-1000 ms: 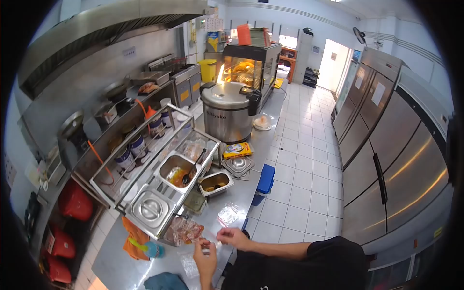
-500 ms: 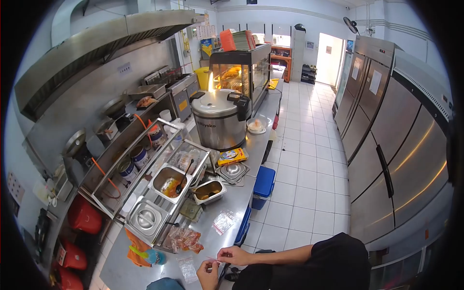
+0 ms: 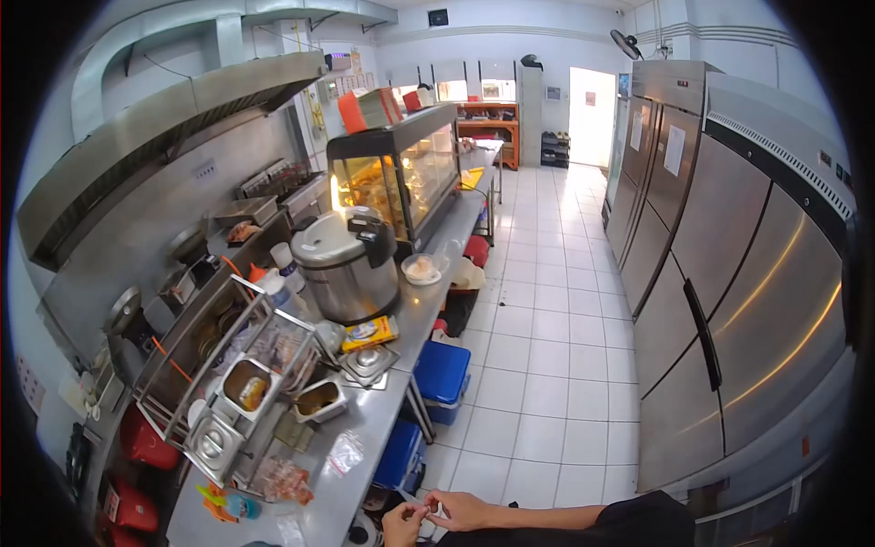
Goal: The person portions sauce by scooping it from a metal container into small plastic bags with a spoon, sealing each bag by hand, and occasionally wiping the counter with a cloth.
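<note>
My left hand (image 3: 404, 525) and my right hand (image 3: 458, 510) are close together at the bottom, beyond the counter's front edge. Their fingers pinch what looks like a small clear plastic bag (image 3: 406, 496); only a thin pale bit shows. On the steel counter nearby lie a clear bag with a red line (image 3: 345, 453), another clear bag (image 3: 290, 530) and a plastic bag of reddish food (image 3: 285, 481). A blue bottle (image 3: 241, 506) stands beside an orange cloth (image 3: 219, 512).
Steel food pans (image 3: 248, 387) and a lidded pan (image 3: 215, 445) sit on the counter's left. Farther back are a large rice cooker (image 3: 344, 269) and a glass display warmer (image 3: 428, 173). Blue coolers (image 3: 443, 371) stand under the counter edge. Steel refrigerators (image 3: 720, 246) line the right.
My view has tilted up and turned, so the counter appears farther left and lower. Both hands stay together, pinching the small bag, and now sit nearer the bottom edge.
</note>
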A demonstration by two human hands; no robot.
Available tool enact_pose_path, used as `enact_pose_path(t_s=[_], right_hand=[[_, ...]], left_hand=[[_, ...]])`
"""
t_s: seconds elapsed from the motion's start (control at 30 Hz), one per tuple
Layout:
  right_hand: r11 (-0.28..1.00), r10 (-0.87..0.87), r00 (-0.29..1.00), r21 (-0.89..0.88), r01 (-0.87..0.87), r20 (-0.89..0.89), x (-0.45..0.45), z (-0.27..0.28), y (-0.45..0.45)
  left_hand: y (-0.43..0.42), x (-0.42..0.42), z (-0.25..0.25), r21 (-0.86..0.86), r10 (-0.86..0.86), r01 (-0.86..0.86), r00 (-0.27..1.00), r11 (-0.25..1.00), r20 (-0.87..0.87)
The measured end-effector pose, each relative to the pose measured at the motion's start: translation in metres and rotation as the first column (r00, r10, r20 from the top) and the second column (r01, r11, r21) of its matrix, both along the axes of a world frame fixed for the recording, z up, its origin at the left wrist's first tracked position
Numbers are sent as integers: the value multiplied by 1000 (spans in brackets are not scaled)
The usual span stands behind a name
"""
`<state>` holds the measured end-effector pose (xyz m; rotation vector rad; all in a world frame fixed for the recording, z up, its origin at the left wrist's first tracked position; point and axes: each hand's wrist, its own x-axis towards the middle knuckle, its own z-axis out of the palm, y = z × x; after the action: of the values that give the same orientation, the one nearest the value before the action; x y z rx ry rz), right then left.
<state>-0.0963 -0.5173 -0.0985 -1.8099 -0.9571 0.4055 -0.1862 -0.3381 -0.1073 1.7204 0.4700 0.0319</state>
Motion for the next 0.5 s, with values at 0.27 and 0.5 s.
enact_pose_path(t_s=[0.27, 0.5], right_hand=[[964, -244, 962, -139, 227, -121, 5, 12, -107], [928, -355, 927, -76, 366, 125, 8, 12, -145]], left_hand=[[-89, 47, 13, 71, -249, 254, 966, 965, -68], [-133, 70, 41, 162, -300, 321, 943, 933, -141]])
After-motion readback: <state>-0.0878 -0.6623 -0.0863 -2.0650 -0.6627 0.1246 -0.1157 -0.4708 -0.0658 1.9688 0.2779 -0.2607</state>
